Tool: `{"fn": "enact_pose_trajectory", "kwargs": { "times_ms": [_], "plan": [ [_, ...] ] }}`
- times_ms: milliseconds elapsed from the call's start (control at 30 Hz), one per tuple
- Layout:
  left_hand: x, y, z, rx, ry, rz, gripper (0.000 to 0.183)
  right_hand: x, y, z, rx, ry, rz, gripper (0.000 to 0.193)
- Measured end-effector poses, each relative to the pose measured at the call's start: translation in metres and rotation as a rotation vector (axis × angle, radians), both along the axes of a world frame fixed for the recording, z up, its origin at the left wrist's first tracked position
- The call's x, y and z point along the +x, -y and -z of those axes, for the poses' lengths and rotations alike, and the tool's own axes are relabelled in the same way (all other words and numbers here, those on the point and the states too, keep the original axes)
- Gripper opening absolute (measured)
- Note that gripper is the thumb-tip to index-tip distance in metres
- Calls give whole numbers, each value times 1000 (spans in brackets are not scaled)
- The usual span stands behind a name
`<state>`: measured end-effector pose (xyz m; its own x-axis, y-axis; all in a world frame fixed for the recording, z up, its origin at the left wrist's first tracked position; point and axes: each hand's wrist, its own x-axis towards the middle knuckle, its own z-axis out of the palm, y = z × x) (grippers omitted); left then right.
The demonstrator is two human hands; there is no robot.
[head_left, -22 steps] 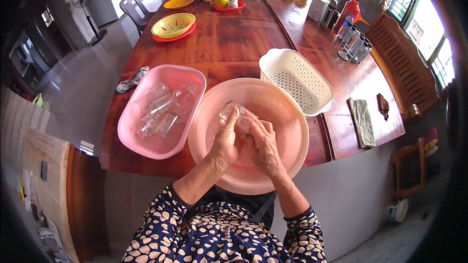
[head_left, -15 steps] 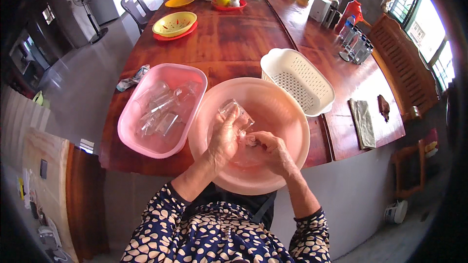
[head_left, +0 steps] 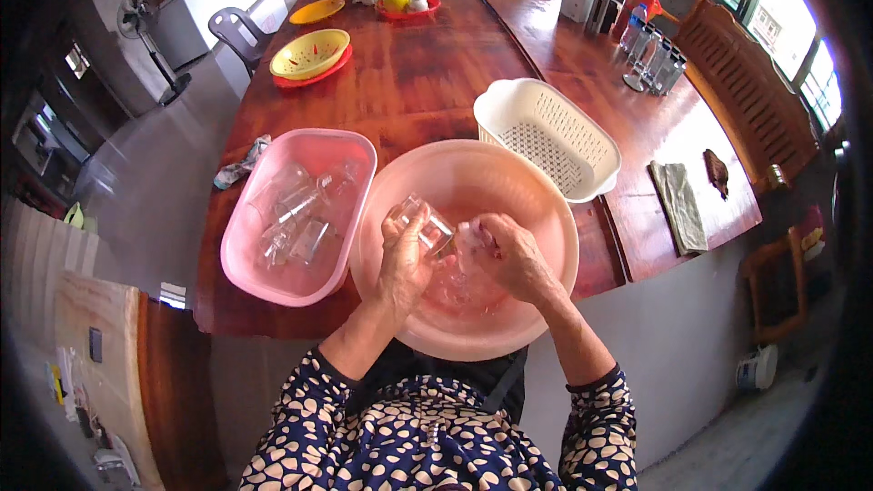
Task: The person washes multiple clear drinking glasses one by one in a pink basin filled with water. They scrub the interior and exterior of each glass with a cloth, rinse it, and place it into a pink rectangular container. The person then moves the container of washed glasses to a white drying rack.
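Note:
Over a round, pale pink basin (head_left: 473, 160) with water in it, both my hands work close together. My left hand (head_left: 403, 259) is wrapped round a clear drinking glass (head_left: 436, 231), which lies tilted with its end toward the right. My right hand (head_left: 516, 257) is closed beside that end, with something whitish and see-through at its fingers that I cannot make out. To the left stands a pink rectangular tub (head_left: 238, 245) with several clear glasses (head_left: 311, 238) lying in it.
A white perforated basket (head_left: 596, 159) sits right behind the basin. A folded grey-green cloth (head_left: 679, 209) lies at the right table edge, with several glasses (head_left: 668, 73) farther back. A yellow colander (head_left: 309, 55) rests on a red plate at the far left.
My right hand has risen and turned, coming up beside the glass's end. The glass in my left hand has shifted slightly left and down. The view has turned a little.

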<state>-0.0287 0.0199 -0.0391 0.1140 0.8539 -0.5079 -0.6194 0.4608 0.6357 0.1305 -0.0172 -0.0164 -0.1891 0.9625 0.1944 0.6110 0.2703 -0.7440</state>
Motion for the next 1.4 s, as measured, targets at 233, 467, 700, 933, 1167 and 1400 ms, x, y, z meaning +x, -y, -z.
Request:
{"fn": "enact_pose_trajectory", "kwargs": {
  "times_ms": [233,467,700,933,1167,1400],
  "plan": [
    [8,5,0,498,211,207,31,-21,-15,-6,360,-161,52,19],
    [8,13,-12,444,126,214,47,-4,-34,1,-54,-430,107,23],
    [19,12,-6,455,348,194,52,6,-16,18,-429,-1010,181,27],
    [49,3,3,537,52,-43,59,-25,4,12,-299,-758,310,15],
    [29,-11,6,848,-408,22,66,-13,15,30,-119,-87,75,8],
    [-37,-5,-4,952,-815,-12,65,3,11,27,-130,680,-44,27]
  ]
}}
